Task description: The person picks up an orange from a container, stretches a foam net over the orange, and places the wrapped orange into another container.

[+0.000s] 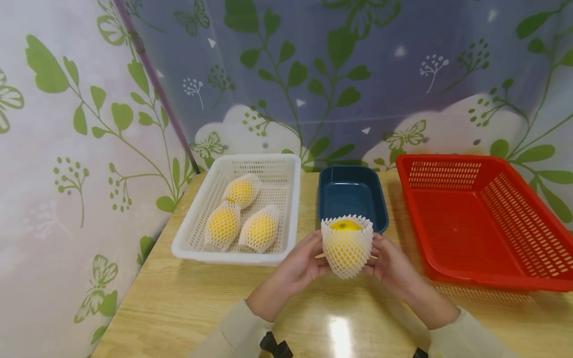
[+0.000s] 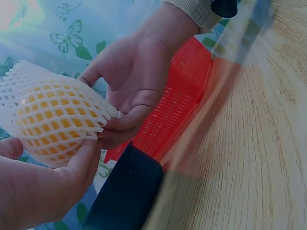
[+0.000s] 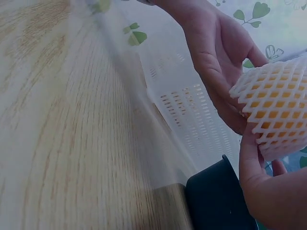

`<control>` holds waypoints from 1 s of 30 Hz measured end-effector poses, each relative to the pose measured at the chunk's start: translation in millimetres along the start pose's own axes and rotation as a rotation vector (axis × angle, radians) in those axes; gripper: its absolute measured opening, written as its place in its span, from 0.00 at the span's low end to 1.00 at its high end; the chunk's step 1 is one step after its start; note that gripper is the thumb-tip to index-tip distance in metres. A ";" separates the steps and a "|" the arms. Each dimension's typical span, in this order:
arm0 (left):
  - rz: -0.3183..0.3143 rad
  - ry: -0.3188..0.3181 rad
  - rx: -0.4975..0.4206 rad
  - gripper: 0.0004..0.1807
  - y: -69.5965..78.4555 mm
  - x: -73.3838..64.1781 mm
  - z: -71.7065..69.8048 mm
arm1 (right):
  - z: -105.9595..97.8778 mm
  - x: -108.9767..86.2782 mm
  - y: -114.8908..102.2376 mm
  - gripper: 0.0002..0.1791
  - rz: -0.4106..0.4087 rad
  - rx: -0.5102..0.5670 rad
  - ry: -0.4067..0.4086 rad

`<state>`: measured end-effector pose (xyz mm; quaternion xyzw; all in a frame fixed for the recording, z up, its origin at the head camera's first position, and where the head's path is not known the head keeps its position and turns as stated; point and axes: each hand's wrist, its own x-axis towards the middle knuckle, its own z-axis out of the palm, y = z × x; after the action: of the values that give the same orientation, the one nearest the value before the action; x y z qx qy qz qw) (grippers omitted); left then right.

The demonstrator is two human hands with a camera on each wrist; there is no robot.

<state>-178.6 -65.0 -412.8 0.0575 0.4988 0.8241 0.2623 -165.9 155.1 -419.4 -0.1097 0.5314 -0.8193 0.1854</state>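
Note:
A yellow fruit (image 1: 346, 251) in a white foam net sleeve is held up between both hands, above the table's middle. The sleeve's upper end gapes, and the fruit's top shows there in the head view. My left hand (image 1: 304, 266) grips its left side with curled fingers. On the opposite side my right hand (image 1: 395, 267) holds it, fingers around the lower part of the net. In the left wrist view the netted fruit (image 2: 60, 122) lies between the left hand (image 2: 45, 191) and right hand (image 2: 139, 72). The right wrist view crops the fruit (image 3: 280, 110) at the frame's edge.
A white basket (image 1: 293, 209) at left contains three netted yellow fruits (image 1: 223, 226). Just beyond the hands stands a dark blue bin (image 1: 351, 196), partly covered by the held fruit. To the right is a red basket (image 1: 465, 228). Patterned cloth (image 1: 286, 99) hangs behind the wooden table (image 1: 215, 298).

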 end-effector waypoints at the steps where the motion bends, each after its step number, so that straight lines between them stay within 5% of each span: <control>1: 0.003 -0.002 0.003 0.21 -0.3 0.0 -0.4 | -0.1 -0.2 0.0 0.15 0.002 0.006 -0.003; 12: -0.014 0.015 0.017 0.12 -5.4 -0.7 -0.8 | -1.9 -0.4 0.9 0.20 0.002 0.017 -0.058; 20: 0.106 0.082 0.214 0.21 -6.0 0.8 2.2 | -4.1 -0.4 0.5 0.21 0.006 0.055 -0.089; 24: 0.189 0.047 0.242 0.23 -5.6 0.3 2.8 | -3.7 0.0 2.2 0.22 -0.022 0.071 -0.106; 30: 0.247 -0.079 0.364 0.42 -4.2 -1.8 1.3 | -1.9 0.1 2.3 0.21 -0.029 0.100 -0.101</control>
<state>-175.0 -63.3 -415.5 0.1966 0.6177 0.7435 0.1642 -166.3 155.7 -422.2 -0.1491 0.4783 -0.8407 0.2053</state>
